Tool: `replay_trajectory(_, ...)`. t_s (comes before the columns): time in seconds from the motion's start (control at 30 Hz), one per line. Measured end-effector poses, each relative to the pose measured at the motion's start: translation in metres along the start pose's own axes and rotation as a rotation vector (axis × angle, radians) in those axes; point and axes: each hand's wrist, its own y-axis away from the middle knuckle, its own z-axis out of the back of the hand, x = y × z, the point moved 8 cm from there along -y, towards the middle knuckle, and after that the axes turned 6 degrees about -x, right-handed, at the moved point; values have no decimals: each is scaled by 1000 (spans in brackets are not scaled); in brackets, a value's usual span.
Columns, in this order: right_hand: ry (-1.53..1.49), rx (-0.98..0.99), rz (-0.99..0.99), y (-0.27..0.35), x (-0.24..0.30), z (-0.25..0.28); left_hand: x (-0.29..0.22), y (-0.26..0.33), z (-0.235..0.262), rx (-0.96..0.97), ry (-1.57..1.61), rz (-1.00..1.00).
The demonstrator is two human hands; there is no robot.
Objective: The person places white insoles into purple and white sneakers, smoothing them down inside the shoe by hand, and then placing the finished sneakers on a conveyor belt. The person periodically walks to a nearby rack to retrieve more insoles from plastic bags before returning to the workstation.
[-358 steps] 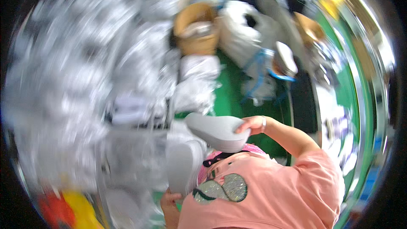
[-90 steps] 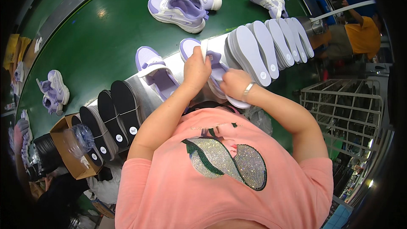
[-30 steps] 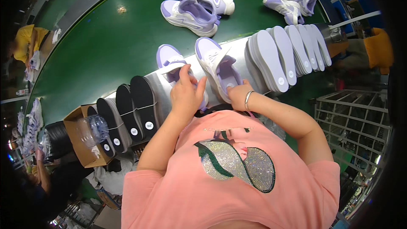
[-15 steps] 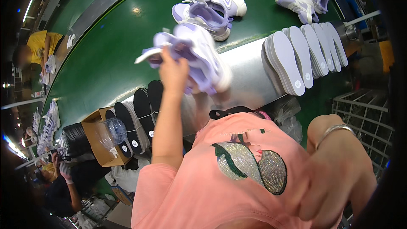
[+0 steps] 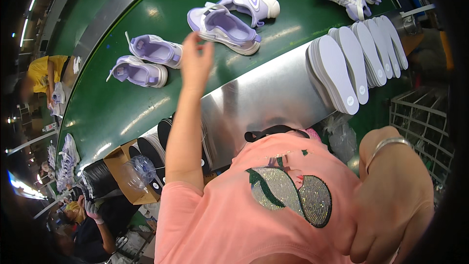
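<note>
Overhead, left hand (image 5: 196,63) open — lilac shoes (image 5: 145,59) just beside.

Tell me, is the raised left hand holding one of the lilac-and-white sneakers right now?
No: the left hand is open and empty above the green conveyor belt, and the nearest lilac-and-white sneakers lie on the belt apart from it.

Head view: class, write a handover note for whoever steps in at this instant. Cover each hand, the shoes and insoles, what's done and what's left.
Left hand: raised over the green belt, open, empty.
Right hand: low by the body, seems empty.
Done: lilac shoe pair lies on the belt just beyond the left hand.
Left: white insoles and dark insoles stand in rows at the steel ledge.
</note>
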Motion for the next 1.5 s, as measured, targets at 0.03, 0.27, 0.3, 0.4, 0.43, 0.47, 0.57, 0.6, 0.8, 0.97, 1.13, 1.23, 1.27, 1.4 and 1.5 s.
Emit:
replay_trajectory(0.03,25,14,-31,-4,-2,7,-5,9,-25,64,23,-58)
replay_trajectory(0.27,1400,-637,-414,-17,-95,248,-17,40,-105,253,-48,-119)
replay_trajectory(0.3,1800,-586,-480,-11,-115,268,-16,37,-104,198,-48,-123)
replay_trajectory(0.4,2204,-376,-571,-14,-168,315,-2,30,-106,300,-110,28)
replay_trajectory(0.43,2348,-296,-607,-16,-177,324,-3,30,-103,309,-108,34)
replay_trajectory(0.47,2348,-285,-679,-21,-180,328,-4,31,-97,312,-109,43)
replay_trajectory(0.57,2300,-311,-831,-29,-179,333,-11,35,-76,282,-86,2)
replay_trajectory(0.6,2259,-351,-833,-28,-172,332,-15,36,-68,288,-54,21)
replay_trajectory(0.8,1562,-670,-518,31,-127,281,-51,61,-48,359,-39,12)
replay_trajectory(0.97,1577,-398,-815,96,-134,199,-72,141,-59,534,-42,-45)
replay_trajectory(1.13,1520,-550,-541,148,-122,172,-90,165,-52,461,106,-101)
replay_trajectory(1.23,1824,-896,-308,177,-78,179,-68,151,-12,40,129,-40)
replay_trajectory(1.27,1872,-1003,-411,194,-77,191,-61,141,-3,-58,53,-38)
replay_trajectory(1.4,2016,-1122,-774,219,-88,215,-55,105,-24,-32,56,-91)
replay_trajectory(1.5,1941,-1163,-909,220,-87,220,-43,92,-48,135,8,45)
